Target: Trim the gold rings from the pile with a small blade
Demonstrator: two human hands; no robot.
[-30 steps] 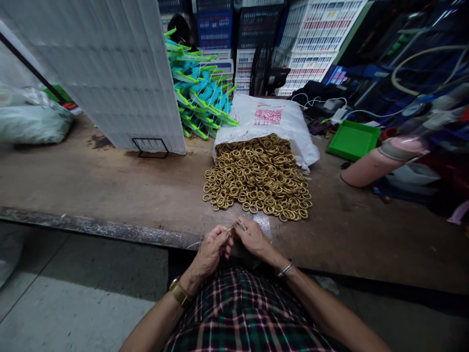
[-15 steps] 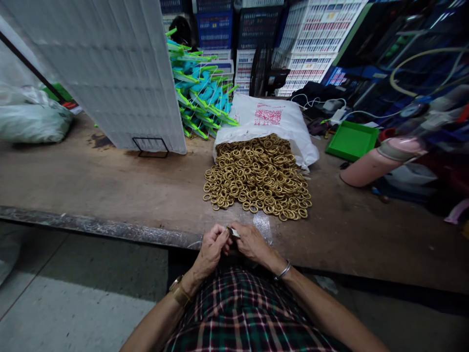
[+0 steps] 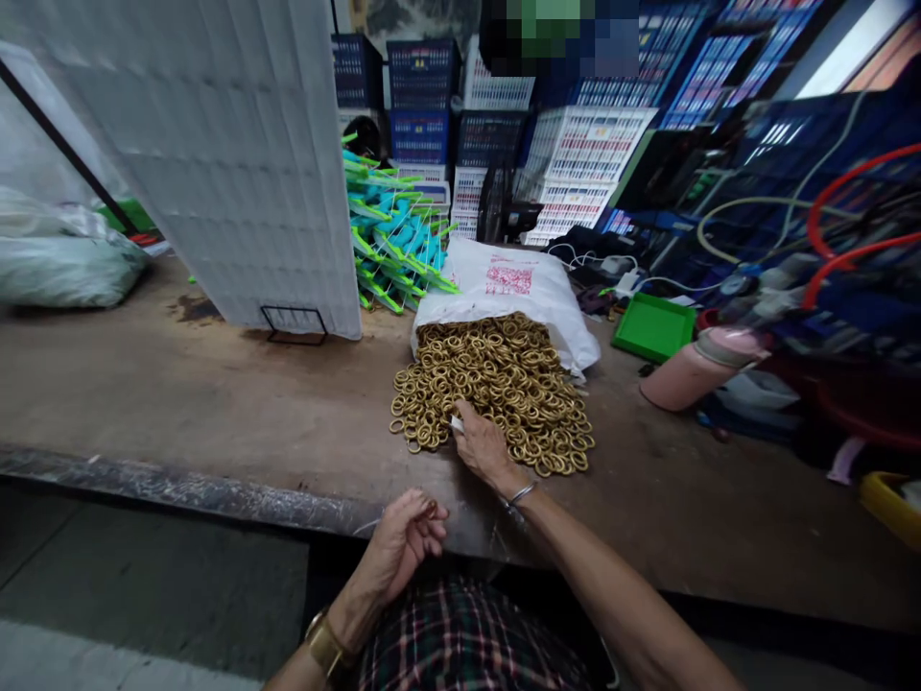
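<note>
My right hand (image 3: 484,447) reaches to the front of a heap of gold-coloured rings (image 3: 504,384), its fingertips touching or just over them. A small flat whitish piece (image 3: 457,423) sticks out from its closed fingers; its kind is not clear. My left hand (image 3: 407,539) hangs at the table's front edge, palm turned inward, fingers curled and thumb close to the forefinger. A small brownish spot shows at those fingertips, too small to name. The rings spill from the mouth of a white sack (image 3: 536,288) with red print.
A tall whitish ribbed panel (image 3: 251,192) stands on the wooden table (image 3: 179,403). Beside it are green-and-turquoise plastic pieces (image 3: 395,240). To the right sit a green tray (image 3: 653,325) and a pink bottle (image 3: 680,369). Stacked crates (image 3: 586,144) stand behind.
My hands were together at the table edge and have parted. The right has gone forward to the rings with the whitish piece; the left stays near the edge. The view has tilted up.
</note>
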